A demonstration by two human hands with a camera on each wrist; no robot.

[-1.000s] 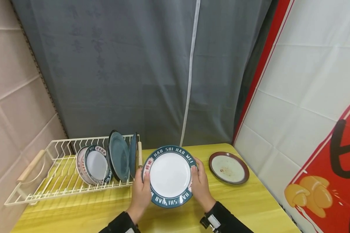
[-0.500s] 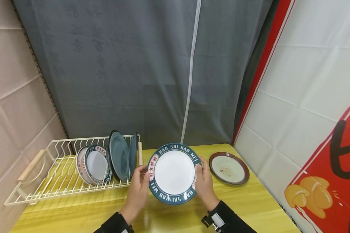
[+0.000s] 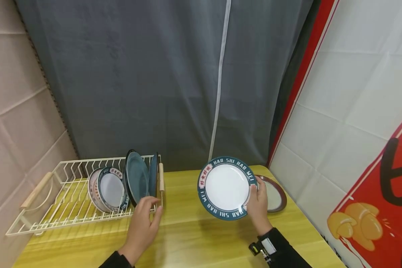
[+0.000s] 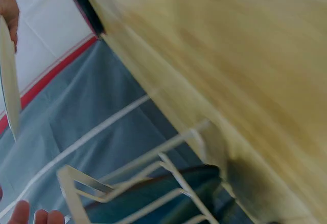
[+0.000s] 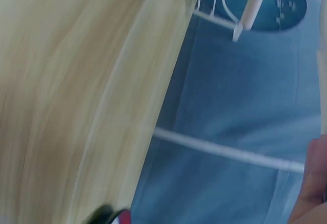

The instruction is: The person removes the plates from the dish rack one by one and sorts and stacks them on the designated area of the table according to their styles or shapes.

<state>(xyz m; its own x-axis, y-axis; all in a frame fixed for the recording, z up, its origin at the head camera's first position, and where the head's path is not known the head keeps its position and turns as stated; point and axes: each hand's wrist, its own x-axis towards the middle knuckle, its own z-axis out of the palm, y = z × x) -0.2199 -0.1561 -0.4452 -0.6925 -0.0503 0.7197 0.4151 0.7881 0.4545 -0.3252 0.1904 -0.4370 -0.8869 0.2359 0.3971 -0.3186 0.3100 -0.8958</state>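
Note:
A white plate (image 3: 226, 187) with a teal lettered rim is held above the table by my right hand (image 3: 258, 204), which grips its right edge with the thumb on the face. My left hand (image 3: 142, 225) holds nothing and hovers by the front right corner of the white wire dish rack (image 3: 70, 224), its fingers loosely bent. Two teal plates stand upright in the rack; the larger teal plate (image 3: 137, 180) is just beyond my left fingertips (image 4: 41, 216). Partly behind the held plate and right hand, a brown-rimmed plate (image 3: 282, 197) lies on the table.
Left of the teal plates, a bowl (image 3: 112, 188) with a lettered rim and another patterned one lean together in the rack. The rack has wooden handles (image 3: 37, 190) at its ends. A grey curtain (image 3: 137, 82) hangs behind the yellow wooden table (image 3: 187, 245); a white printed wall stands right.
My left hand has let go of the lettered plate and moved left to the rack. My right hand has carried the plate right and slightly up, now overlapping the brown-rimmed plate.

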